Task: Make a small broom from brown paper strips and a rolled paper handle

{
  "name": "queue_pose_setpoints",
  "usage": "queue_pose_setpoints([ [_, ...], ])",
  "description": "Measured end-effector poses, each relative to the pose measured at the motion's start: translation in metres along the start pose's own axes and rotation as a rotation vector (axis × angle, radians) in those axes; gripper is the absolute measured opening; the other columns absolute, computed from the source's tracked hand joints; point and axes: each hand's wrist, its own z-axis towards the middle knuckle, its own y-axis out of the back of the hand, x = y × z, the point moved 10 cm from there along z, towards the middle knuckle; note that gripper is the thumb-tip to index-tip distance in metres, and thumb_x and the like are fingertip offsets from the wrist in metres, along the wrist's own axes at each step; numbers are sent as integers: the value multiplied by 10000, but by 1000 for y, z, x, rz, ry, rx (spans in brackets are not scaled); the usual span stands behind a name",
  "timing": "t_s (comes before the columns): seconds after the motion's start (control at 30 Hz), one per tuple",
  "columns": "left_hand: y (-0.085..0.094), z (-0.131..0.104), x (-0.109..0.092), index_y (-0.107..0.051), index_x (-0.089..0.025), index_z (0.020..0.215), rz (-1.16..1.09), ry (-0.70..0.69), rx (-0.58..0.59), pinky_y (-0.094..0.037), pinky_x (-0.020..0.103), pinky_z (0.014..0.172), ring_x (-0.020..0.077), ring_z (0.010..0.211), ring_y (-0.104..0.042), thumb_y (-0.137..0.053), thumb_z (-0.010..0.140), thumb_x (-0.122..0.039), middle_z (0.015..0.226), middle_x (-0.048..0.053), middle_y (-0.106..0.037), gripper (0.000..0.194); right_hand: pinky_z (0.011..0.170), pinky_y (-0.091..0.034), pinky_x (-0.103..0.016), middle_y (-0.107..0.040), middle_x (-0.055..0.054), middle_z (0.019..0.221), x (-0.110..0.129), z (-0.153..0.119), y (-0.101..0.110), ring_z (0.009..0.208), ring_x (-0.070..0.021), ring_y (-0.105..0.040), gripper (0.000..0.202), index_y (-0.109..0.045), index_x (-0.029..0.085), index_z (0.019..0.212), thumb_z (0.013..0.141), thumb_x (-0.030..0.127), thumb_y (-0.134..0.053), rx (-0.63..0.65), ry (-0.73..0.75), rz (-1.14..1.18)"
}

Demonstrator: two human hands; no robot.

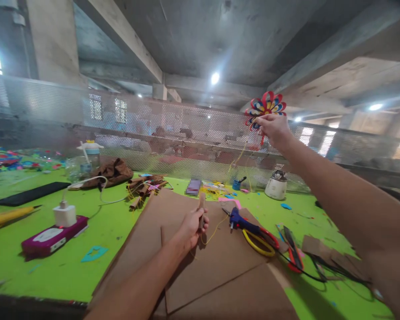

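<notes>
Your left forearm (pixel 143 278) stretches over brown cardboard (pixel 220 282), the left hand (pixel 190 226) gripping a small brown roll (pixel 202 208) between thumb and fingers. Your right hand (pixel 275 128), raised well above the green table (pixel 116 229), pinches a looped paper flower (pixel 268 106) (red, blue and yellow) that fans out just above its fingertips.

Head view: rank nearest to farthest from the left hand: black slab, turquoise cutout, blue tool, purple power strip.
From the left hand, in the head view:
1. Blue tool: just right, over the cardboard.
2. Turquoise cutout: left, on the green tabletop.
3. Purple power strip: farther left.
4. Black slab: far left, behind the strip.
</notes>
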Motion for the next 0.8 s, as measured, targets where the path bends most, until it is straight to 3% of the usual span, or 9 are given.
queue_pose_setpoints([
  [0.1,0,0,-1,-475,-146,875,-3,-14,-1,-237,164,404,53,387,-406,-363,911,-215,523,-39,-480,136,400,-296,-210,-443,55,415,13,-26,-21,378,-52,-379,200,-650,98,778,745,294,-675,85,-35,26],
  [0.27,6,2,-8,-475,-155,869,-21,-64,-26,-263,167,414,53,391,-407,-354,913,-216,530,-43,-477,142,358,-247,-211,-323,93,358,37,-110,-82,340,-41,-261,185,-675,154,717,735,338,-693,571,-194,298],
  [0.33,7,4,-8,-487,-153,865,-20,-72,-20,-260,170,411,54,389,-407,-359,909,-216,534,-39,-481,149,370,-256,-205,-332,89,378,55,-142,-89,360,-40,-280,198,-688,149,741,745,347,-691,713,-187,371],
  [0.53,-1,5,-11,-516,-158,878,6,-97,16,-269,176,405,66,394,-433,-386,897,-223,539,-30,-490,146,376,-269,-165,-481,53,482,94,-247,-117,403,-30,-379,214,-713,103,855,799,301,-653,1310,-66,413],
  [0.67,2,5,-20,-509,-159,866,23,-139,-3,-249,171,389,57,375,-404,-382,897,-211,526,-38,-478,140,405,-303,-155,-513,37,520,108,-297,-130,424,-30,-397,211,-714,79,874,817,268,-639,1485,-35,569],
  [0.8,17,8,-27,-476,-158,864,31,-151,-72,-237,158,386,48,364,-386,-351,905,-181,506,-49,-462,134,446,-348,-172,-615,-38,632,139,-327,-117,485,-58,-486,258,-725,87,898,827,314,-624,1610,90,786],
])
